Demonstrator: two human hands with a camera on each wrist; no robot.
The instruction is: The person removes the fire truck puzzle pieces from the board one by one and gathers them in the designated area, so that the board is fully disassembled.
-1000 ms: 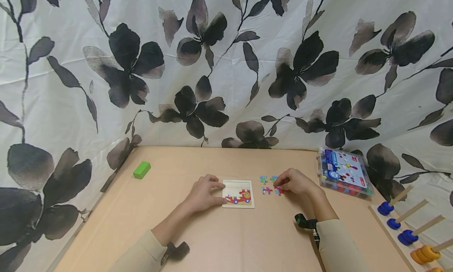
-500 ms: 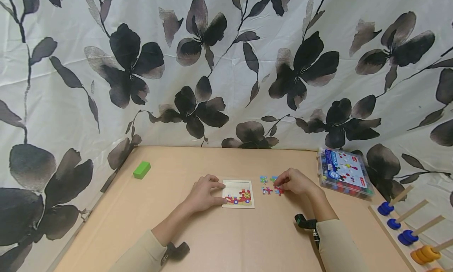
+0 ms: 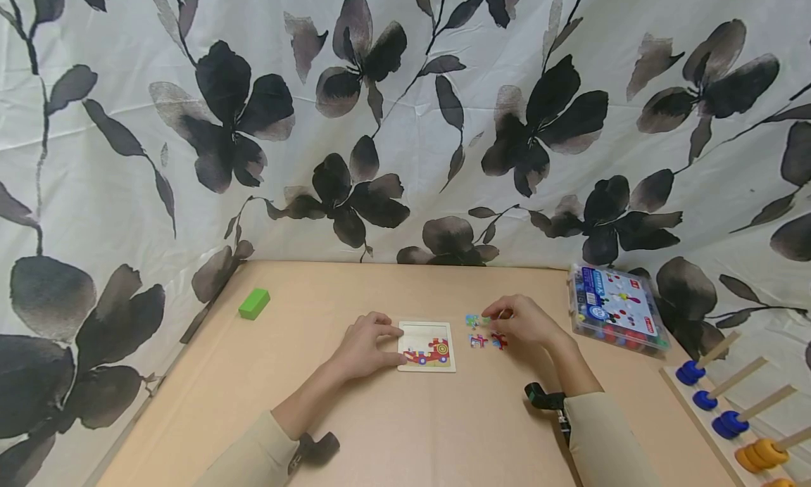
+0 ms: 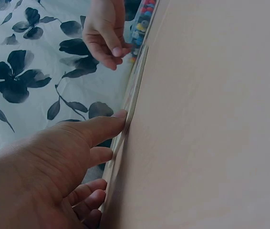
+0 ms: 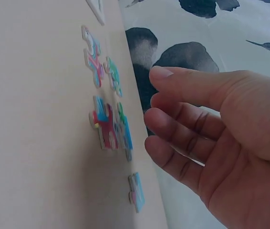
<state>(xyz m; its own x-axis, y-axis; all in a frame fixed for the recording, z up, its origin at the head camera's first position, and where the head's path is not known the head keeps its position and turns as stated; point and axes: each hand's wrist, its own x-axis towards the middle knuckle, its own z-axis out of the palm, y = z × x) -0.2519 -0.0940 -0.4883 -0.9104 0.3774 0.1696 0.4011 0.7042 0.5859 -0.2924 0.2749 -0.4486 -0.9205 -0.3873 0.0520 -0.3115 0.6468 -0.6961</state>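
My left hand (image 3: 364, 350) rests at the left side of a small white-framed puzzle board (image 3: 446, 366). Thumb and fingers touch the frame's edge, also in the left wrist view, where the hand (image 4: 54, 152) lies along it. A red vehicle picture fills the lower part of the board; its upper part is bare. Right of the board lie loose jigsaw pieces, among them a pink one (image 3: 478, 341) and a blue-green one (image 3: 472, 321). Just over them hovers my right hand (image 3: 524, 324). In the right wrist view its loosely bent fingers hold nothing, beside a red piece (image 5: 107, 128).
A green block (image 3: 254, 304) lies at the back left of the table (image 3: 380, 431). At the back right stands a clear plastic box (image 3: 614, 307) of coloured parts. A wooden peg stand (image 3: 703, 424) with blue and orange rings is at the right edge. Patterned cloth hangs behind.
My right hand has lifted slightly and shifted a little to the left and back, uncovering more of the red piece. The left hand and the board have stayed in place.
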